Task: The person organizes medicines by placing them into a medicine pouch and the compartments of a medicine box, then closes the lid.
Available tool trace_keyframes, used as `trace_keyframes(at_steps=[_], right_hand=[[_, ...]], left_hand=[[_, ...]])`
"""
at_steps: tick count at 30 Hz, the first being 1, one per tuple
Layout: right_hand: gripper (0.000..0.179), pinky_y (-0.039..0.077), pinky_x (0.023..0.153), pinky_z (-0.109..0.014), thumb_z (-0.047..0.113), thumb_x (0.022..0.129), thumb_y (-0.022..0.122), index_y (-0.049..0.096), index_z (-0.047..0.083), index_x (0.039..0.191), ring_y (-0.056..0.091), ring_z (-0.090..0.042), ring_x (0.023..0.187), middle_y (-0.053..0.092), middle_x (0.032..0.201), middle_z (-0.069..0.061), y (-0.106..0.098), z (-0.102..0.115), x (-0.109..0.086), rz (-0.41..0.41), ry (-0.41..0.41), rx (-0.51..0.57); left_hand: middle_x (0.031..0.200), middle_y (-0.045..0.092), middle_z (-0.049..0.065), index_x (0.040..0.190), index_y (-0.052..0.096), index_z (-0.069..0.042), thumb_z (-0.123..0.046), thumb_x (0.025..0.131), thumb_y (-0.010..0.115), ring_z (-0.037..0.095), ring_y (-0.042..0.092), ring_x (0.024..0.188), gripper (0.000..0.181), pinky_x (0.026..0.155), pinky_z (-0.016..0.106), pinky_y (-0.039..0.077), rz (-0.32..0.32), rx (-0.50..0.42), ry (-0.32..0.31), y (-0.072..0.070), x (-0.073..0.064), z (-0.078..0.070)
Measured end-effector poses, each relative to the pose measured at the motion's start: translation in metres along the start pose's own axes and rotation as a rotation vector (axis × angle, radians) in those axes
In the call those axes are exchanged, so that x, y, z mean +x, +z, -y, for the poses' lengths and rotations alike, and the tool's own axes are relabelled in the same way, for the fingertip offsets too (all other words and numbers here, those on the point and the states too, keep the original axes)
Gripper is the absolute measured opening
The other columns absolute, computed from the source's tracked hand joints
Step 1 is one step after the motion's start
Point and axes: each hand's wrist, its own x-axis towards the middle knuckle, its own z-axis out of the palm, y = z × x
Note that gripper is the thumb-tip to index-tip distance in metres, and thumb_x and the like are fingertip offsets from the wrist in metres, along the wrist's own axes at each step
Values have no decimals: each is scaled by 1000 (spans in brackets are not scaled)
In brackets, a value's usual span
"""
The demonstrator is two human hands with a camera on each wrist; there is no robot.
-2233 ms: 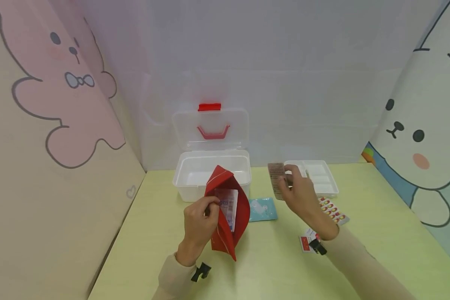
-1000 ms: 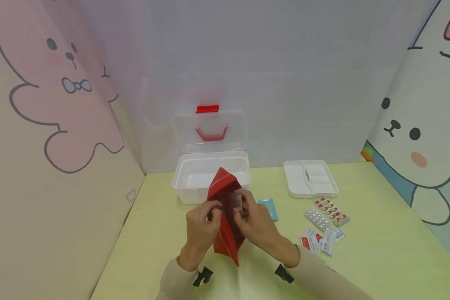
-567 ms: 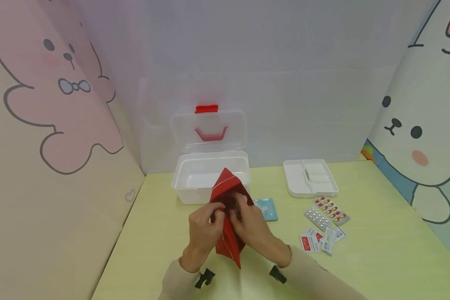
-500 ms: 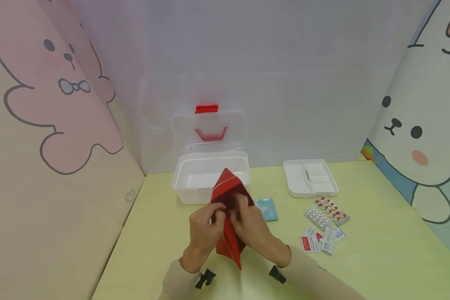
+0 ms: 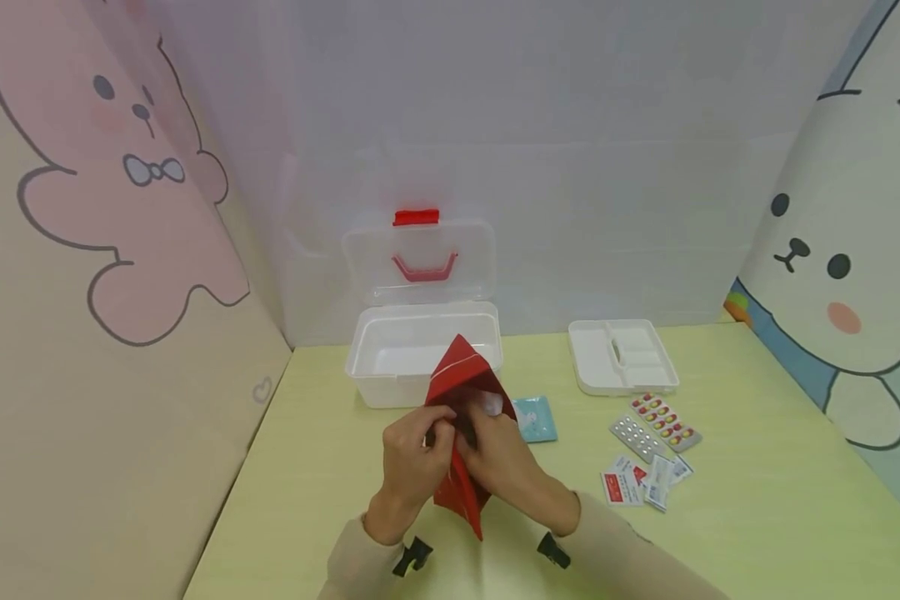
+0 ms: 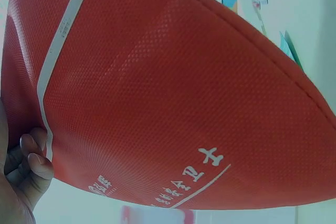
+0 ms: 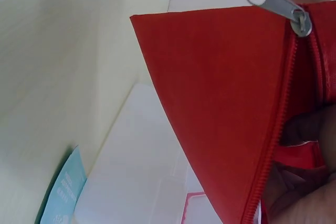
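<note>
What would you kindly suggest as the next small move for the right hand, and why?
I would probably ease the right hand out of the red pouch: it reaches inside, the left hand grips the edge, and pill packs lie outside on the table. What the right hand may hold is hidden.

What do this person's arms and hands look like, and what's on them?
The left hand and right hand wear no gloves. The left sleeve and right sleeve are beige and long, with a small, angular black fitting beside each cuff.
</note>
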Motion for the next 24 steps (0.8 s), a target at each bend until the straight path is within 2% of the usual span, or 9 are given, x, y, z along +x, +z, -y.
trace_keyframes(at_steps=[5, 10, 14, 17, 20, 24], right_hand=[[17, 46, 56, -23, 9, 86, 69, 59, 8, 100, 54, -12, 57, 59, 65, -1, -2, 0, 0, 15, -25, -5], [22, 45, 56, -20, 10, 86, 70, 62, 8, 106, 48, -8, 56, 60, 65, 1, -10, 1, 3, 27, -29, 20], [29, 47, 57, -19, 8, 85, 70, 63, 8, 113, 49, -7, 58, 67, 75, -1, -21, 1, 6, 2, -51, 86], [30, 49, 58, -18, 7, 86, 67, 63, 8, 115, 54, -8, 61, 72, 88, -3, -30, -1, 9, -18, -72, 132], [28, 54, 63, -20, 7, 87, 66, 64, 7, 115, 66, -11, 72, 75, 99, -5, -39, -4, 12, -45, -78, 160], [31, 60, 73, -31, 6, 88, 64, 61, 4, 119, 73, -20, 92, 73, 110, -10, -51, -7, 15, -85, -79, 196]], left_hand=[[63, 61, 3, 78, 69, -5, 5, 77, 54, 8, 47, 51, 19, 49, 16, 40, 1, 2, -2, -1, 0, 0], [63, 61, 3, 78, 69, -4, 7, 76, 53, 7, 47, 50, 19, 48, 17, 39, -19, 0, 2, -2, 1, 2], [62, 60, 3, 78, 69, -4, 7, 77, 53, 7, 45, 50, 19, 47, 17, 38, -32, 2, -7, -4, 2, 5], [63, 61, 3, 77, 69, -5, 6, 77, 53, 7, 46, 50, 19, 47, 17, 38, -40, 2, -18, -6, 3, 6], [64, 63, 4, 77, 69, -5, 6, 78, 53, 8, 47, 50, 19, 47, 17, 39, -46, -3, -31, -8, 4, 7], [65, 64, 5, 77, 69, -4, 6, 78, 53, 8, 48, 51, 19, 46, 17, 39, -45, 1, -51, -11, 4, 7]])
